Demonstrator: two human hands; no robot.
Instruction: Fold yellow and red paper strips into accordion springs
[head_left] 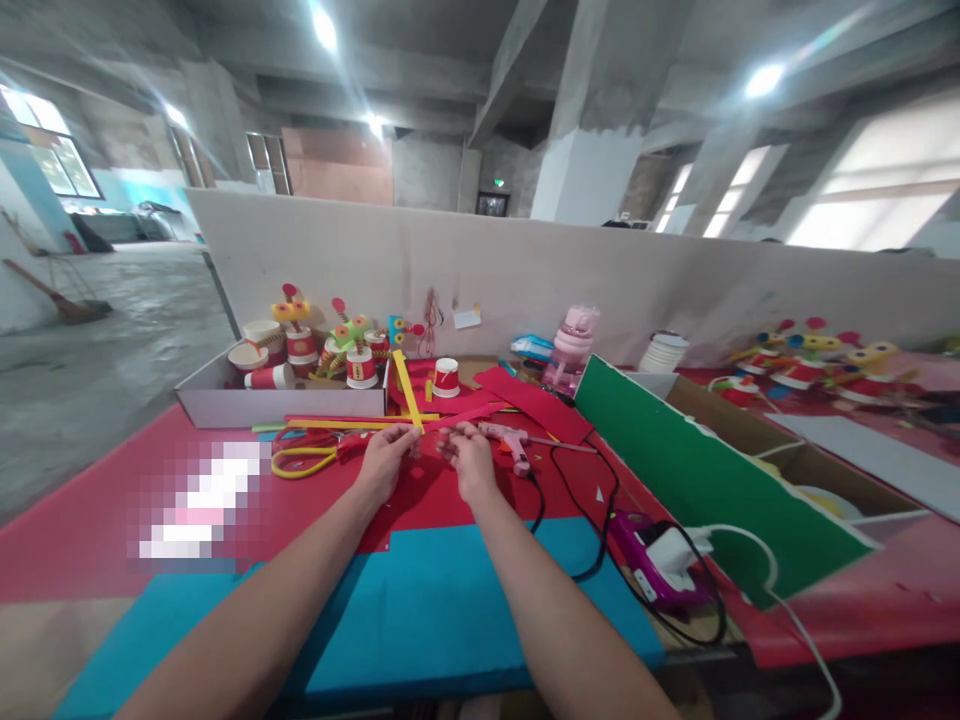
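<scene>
The glue gun (516, 446) is pale pink. To its left, a paper strip (407, 388) is yellow; beyond its left side, a cup (445, 379) is white banded red; to its right, a box panel (701, 475) is green.

We can read no text or numbers. The lit green sign (499, 183) is too small to make out.

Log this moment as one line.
left hand: at near end of yellow strip; right hand: grip unclear; glue gun: beside right hand
</scene>
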